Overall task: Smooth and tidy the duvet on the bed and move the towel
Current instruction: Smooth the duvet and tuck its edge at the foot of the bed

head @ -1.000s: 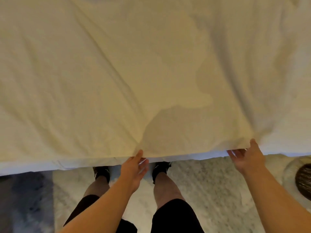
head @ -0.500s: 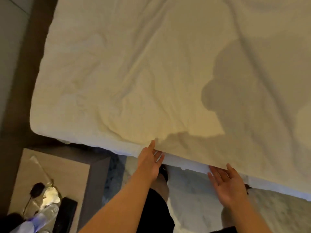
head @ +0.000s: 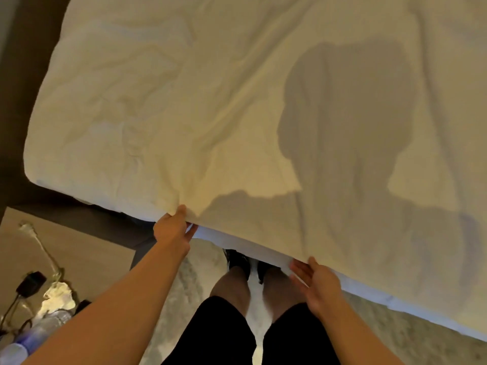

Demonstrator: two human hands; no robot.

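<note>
A cream-white duvet (head: 210, 106) covers the bed and fills most of the view, wrinkled toward its near left corner. My left hand (head: 172, 229) pinches the duvet's near edge, thumb on top and fingers underneath. My right hand (head: 315, 281) is at the same edge farther right, palm up with fingers spread and relaxed, touching the hem from below. My shadow falls across the duvet's right half. No towel is in view.
A wooden bedside table (head: 52, 259) stands at lower left with a plastic bottle (head: 34, 335), crumpled paper (head: 58, 293) and a black charger with cable (head: 30, 283). Dark floor runs along the bed's left side. My legs and black shoes stand on a pale marbled floor (head: 395, 333).
The view swung left, bringing the bed's left corner and the bedside table into sight. Both hands shifted left along the duvet's edge; my right hand opened its grip.
</note>
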